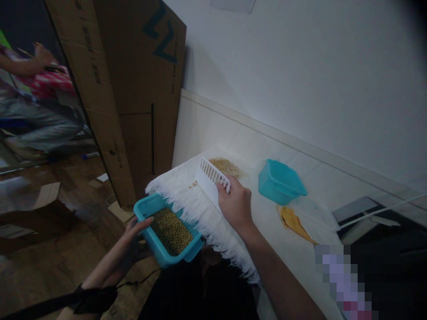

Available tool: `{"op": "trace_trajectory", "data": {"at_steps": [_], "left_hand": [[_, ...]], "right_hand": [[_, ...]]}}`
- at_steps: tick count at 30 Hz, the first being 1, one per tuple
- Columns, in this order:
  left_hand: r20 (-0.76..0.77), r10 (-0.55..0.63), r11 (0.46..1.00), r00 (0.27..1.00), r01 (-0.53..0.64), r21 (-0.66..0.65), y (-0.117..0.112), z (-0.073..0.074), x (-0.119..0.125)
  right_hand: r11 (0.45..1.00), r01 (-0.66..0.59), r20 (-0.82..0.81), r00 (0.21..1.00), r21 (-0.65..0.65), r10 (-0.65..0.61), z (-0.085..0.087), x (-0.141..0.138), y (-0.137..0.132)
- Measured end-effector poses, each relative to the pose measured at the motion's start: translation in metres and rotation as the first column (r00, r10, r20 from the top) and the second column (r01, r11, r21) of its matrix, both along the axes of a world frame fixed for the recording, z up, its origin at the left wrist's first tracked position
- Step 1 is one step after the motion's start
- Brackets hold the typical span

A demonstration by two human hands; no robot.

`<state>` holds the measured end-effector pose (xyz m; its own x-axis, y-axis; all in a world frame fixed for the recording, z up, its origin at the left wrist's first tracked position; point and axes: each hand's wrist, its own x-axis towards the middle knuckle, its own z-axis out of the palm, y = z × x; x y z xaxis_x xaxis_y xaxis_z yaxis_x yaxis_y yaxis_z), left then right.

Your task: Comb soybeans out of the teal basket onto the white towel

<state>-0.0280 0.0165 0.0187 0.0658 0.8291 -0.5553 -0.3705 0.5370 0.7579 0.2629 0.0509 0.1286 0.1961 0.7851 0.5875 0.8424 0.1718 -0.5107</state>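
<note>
My left hand (131, 238) is closed on the near left rim of a blue plastic bin (162, 254), its thumb over the edge. Soybeans (173, 229) fill part of this bin, which sits against the fringed edge of a white cloth (187, 200). My right hand (236, 202) grips a white plastic divider (208, 184) with a slotted edge, tilted over the cloth. A few loose beans (193, 184) lie on the cloth left of the divider. Behind it a larger spread of soybeans (225, 166) shows, partly hidden by the divider.
A second blue bin (276, 189) stands to the right, with an orange-yellow wrapper (293, 222) in front. Dark equipment (383, 240) sits farther right. A tall cardboard box (140, 98) rises at the left, and a person (40, 89) sits beyond it.
</note>
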Motion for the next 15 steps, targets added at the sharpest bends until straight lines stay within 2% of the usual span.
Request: {"op": "trace_trajectory", "data": {"at_steps": [6,10,15], "left_hand": [[-0.062,0.024,1.0,0.998,-0.025,-0.016,0.004,-0.01,0.003],[-0.05,0.036,0.999,0.998,-0.037,-0.024,0.006,-0.013,0.002],[-0.04,0.018,1.0,0.999,-0.018,-0.001,0.005,-0.013,0.001]], "right_hand": [[0.999,-0.033,-0.008,0.999,0.012,0.033,0.003,-0.003,0.001],[0.999,0.005,-0.015,1.0,0.051,-0.005,0.002,-0.005,-0.007],[0.999,0.034,-0.013,0.999,0.032,-0.034,0.002,-0.009,-0.02]]}}
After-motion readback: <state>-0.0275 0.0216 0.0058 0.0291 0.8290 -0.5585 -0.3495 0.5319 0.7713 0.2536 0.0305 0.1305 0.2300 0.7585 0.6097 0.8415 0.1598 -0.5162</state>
